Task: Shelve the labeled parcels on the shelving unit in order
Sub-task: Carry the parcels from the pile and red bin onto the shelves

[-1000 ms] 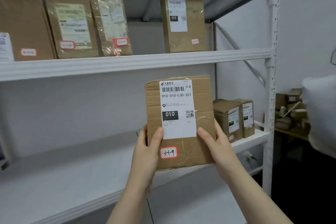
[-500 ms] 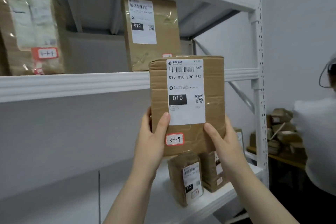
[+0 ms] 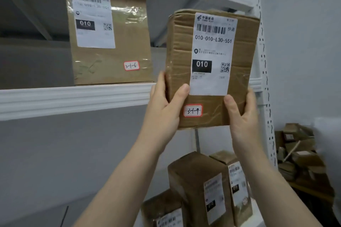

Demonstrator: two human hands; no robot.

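Note:
I hold a brown cardboard parcel (image 3: 239,72) upright in front of the white shelving unit's upper shelf (image 3: 73,98). It carries a white shipping label and a small red-bordered tag reading 3-1-9. My left hand (image 3: 164,114) grips its lower left side, thumb on the front. My right hand (image 3: 241,116) grips its lower right side. The parcel's bottom hangs below the shelf's front edge. On that shelf to the left stands another brown parcel (image 3: 118,57) tagged 3-1-6.
The shelf's white right post (image 3: 265,97) runs just right of the held parcel. Three labeled brown parcels (image 3: 195,190) stand on the lower shelf. A heap of small boxes (image 3: 299,153) lies beyond the post at the right.
Both hands have lifted the 3-1-9 parcel up and to the right, from in front of the lower shelf to the level of the upper shelf, beside the 3-1-6 parcel.

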